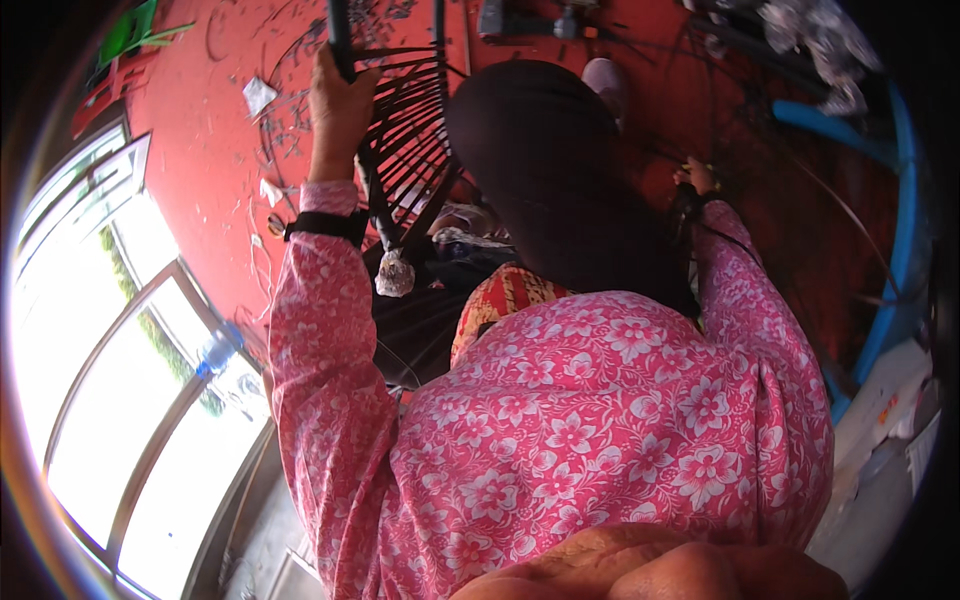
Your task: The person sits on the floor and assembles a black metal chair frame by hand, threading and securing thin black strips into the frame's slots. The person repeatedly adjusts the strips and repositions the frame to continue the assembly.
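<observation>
My left hand point(340, 105) is closed around a thick dark bar of an upright frame point(340, 30), its thumb toward the strands. Many black weaving strands point(410, 125) run across this frame, with gaps between them. At the frame's lower end, a bar is capped with a crumpled clear wrapping point(395, 275). Out to the right, my right hand point(698, 178) has its fingers curled together, seemingly on a thin black strand point(660, 152); shadow makes its far end hard to follow. A large black cloth point(560, 170) hides the space between my hands.
Black scraps point(290, 130) and a white scrap point(259, 95) litter the red floor point(210, 180). A grey tool-like object point(510, 20) lies at the far side. On the right are a curved blue tube point(905, 200) and clear plastic wrapping point(820, 45). Bright glass doors point(130, 370) stand at left.
</observation>
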A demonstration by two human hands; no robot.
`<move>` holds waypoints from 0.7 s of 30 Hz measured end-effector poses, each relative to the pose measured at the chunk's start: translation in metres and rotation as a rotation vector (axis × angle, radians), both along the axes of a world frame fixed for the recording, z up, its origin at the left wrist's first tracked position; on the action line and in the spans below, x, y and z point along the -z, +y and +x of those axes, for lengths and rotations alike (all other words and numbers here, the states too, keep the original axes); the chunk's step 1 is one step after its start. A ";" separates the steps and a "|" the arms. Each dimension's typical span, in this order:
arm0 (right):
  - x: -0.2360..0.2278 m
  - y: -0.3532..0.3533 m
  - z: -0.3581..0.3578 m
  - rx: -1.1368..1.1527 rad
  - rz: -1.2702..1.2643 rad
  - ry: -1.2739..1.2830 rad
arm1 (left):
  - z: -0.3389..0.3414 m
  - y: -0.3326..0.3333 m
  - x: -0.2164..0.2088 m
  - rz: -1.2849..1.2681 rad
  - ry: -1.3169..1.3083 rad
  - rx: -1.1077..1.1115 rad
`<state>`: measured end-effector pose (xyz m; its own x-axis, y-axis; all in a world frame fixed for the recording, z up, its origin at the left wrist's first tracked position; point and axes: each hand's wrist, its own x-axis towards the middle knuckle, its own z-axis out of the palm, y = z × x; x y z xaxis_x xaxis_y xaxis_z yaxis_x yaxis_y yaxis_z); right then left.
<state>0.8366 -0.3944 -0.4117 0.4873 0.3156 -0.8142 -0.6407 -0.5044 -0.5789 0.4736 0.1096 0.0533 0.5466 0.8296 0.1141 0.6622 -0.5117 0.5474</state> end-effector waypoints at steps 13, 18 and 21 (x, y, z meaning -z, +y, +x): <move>0.092 -0.105 0.005 -0.617 0.089 -0.729 | -0.002 0.016 0.014 -0.050 0.019 0.173; -0.017 -0.081 -0.019 -0.316 0.098 -0.380 | -0.021 0.040 0.014 -0.042 0.089 0.090; -0.114 -0.042 -0.024 0.082 0.234 0.222 | -0.022 0.049 0.017 0.037 0.020 0.122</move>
<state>0.8126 -0.4367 -0.2979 0.3379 0.4734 -0.8135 -0.7972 -0.3155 -0.5147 0.4519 0.1587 0.0367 0.6459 0.7521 0.1314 0.6046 -0.6089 0.5135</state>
